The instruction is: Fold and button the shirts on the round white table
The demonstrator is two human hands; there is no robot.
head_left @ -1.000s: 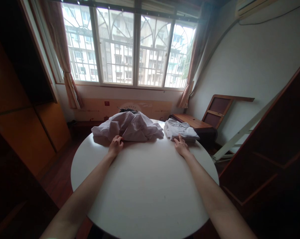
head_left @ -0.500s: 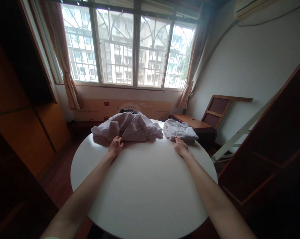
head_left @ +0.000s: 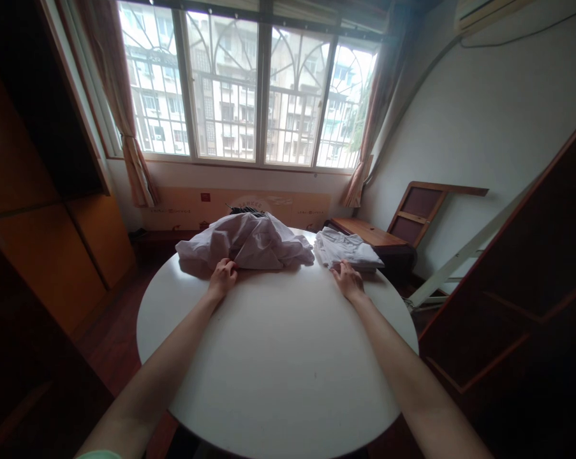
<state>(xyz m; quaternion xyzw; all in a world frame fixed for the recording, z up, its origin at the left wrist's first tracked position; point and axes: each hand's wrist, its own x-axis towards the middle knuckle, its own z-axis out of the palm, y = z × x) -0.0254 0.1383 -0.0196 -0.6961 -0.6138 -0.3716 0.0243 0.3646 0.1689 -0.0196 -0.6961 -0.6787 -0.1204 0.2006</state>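
You stretch both bare forearms [head_left: 168, 363] forward over a round white table [head_left: 288, 357]. At its far side, left of the middle, lies a large, rumpled heap of pale cloth [head_left: 249, 241]; just to its right sits a neat, low stack of folded white cloth [head_left: 347, 246]. Your left hand [head_left: 224, 275] touches the near edge of the heap, fingers curled in; you cannot tell from this view whether they pinch the fabric. Your right hand [head_left: 348, 278] is at the near edge of the folded stack, fingertips against it and loosely bent; whether they grip it cannot be told either. Something dark and thin-stranded [head_left: 247, 210] shows behind the heap, too small to make out. Beyond the table, a wide barred window [head_left: 225, 89] hangs between tied curtains [head_left: 137, 172], and a white ladder [head_left: 464, 264] leans at the right.
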